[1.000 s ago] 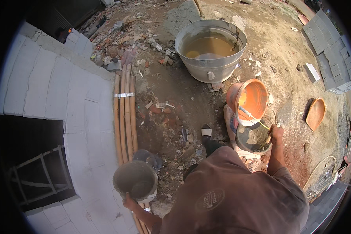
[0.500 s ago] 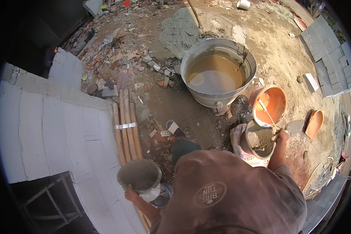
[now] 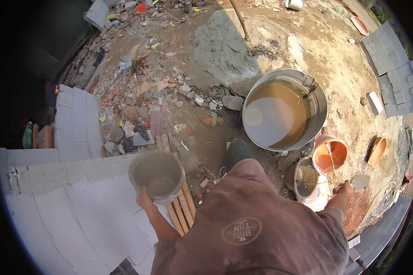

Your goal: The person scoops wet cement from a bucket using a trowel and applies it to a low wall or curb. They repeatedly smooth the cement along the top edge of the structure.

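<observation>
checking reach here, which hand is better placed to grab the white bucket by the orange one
Right, probably. The right hand hangs beside the white bucket, apparently empty. The left hand already grips the grey bucket, over the wall on the far side.

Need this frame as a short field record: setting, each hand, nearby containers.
setting: outdoor building site, dirt ground with rubble
left hand: holds a grey mortar pan by its rim, over the white block wall
right hand: down beside the white bucket; grasp unclear
nearby: metal tub of brown water, orange bucket, mortar pile
</observation>
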The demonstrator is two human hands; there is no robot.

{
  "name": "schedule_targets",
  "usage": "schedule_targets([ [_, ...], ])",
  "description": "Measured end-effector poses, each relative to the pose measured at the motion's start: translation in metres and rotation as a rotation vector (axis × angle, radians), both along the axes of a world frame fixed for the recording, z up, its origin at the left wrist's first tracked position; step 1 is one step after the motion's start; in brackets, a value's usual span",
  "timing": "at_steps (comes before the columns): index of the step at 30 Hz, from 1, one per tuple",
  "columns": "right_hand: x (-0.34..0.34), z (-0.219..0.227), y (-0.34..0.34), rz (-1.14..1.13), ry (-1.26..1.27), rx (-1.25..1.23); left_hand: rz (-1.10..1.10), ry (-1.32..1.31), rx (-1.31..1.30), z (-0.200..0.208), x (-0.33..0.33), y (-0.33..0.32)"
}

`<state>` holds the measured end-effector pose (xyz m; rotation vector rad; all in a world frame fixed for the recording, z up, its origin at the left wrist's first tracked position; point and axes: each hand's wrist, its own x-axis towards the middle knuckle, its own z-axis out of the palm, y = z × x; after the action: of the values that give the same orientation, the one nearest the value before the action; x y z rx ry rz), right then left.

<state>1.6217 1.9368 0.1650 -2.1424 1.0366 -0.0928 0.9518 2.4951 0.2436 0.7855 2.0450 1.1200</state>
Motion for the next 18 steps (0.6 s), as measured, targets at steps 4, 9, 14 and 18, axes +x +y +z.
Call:
schedule_targets([
  [4,0.025,0.016,0.077,0.061,0.007,-0.054,-0.019,0.055,0.088,0.007,0.038,0.105],
  [9,0.098,0.024,0.26,0.16,-0.222,0.096,0.021,0.026,0.186,0.045,0.078,0.214],
  [14,0.141,0.058,0.503,0.481,-0.366,0.393,0.035,0.125,0.204,0.068,0.099,0.331],
  [18,0.138,0.087,0.654,0.745,-0.273,0.363,-0.05,0.106,0.176,0.052,0.103,0.443],
])
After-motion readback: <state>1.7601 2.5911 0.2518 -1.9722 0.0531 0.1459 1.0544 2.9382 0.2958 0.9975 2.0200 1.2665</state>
